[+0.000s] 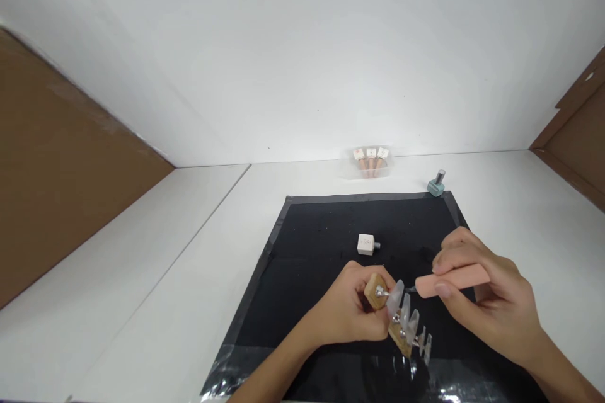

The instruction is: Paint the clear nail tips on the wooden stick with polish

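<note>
My left hand (354,305) is closed around a wooden nail-tip stand, whose upper piece (375,291) shows at the fingertips. A lower wooden piece (401,335) shows beneath the fingers; whether the two are joined is hidden. Several clear false nails (411,324) stick out of the stand on metal pegs, in a row slanting down to the right. In my right hand (494,299) is a nail polish brush (454,280) with a peach handle, pinched between thumb and fingers. Its dark tip points left, close to the uppermost false nail (395,299); contact cannot be made out.
A white square polish bottle (365,244) with a grey neck lies on the black mat (312,233), beyond my hands. At the mat's far right corner is a green bottle (435,187) with a silver cap. A clear tray (352,170) with three peach-handled bottles sits by the wall.
</note>
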Available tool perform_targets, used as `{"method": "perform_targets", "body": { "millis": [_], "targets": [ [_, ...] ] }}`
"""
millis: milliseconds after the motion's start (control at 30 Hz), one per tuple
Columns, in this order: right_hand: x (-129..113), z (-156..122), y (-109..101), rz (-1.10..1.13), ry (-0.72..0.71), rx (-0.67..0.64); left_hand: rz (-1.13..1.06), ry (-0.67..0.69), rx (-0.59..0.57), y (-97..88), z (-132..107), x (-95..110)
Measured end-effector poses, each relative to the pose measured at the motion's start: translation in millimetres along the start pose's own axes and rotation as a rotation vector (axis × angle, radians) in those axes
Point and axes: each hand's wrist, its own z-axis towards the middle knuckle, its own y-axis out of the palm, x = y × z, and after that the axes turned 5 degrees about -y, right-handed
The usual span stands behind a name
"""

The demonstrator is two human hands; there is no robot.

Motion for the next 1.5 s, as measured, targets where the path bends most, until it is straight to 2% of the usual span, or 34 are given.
{"method": "perform_targets", "body": {
  "millis": [400,900,1167,1333,1500],
  "targets": [
    [-0.7,-0.1,0.0,0.009,-0.006,-0.008,0.016,-0.047,0.015,-0.8,-0.6,-0.1],
    [-3.0,4.1,-1.0,-0.017,-0.06,-0.032,0.022,-0.033,0.025,-1.8,-0.8,0.0],
    [-0.6,-0.2,-1.8,0.087,0.045,0.018,0.017,-0.036,0.015,-0.8,-0.4,-0.5],
    [-0.5,1.5,0.1,0.124,0.087,-0.066,0.009,-0.015,0.008,-0.3,-0.6,2.4],
    [0.3,2.6,-0.2,0.055,0.095,0.032,0.007,-0.032,0.014,-1.0,-0.2,2.0]
  ]
}}
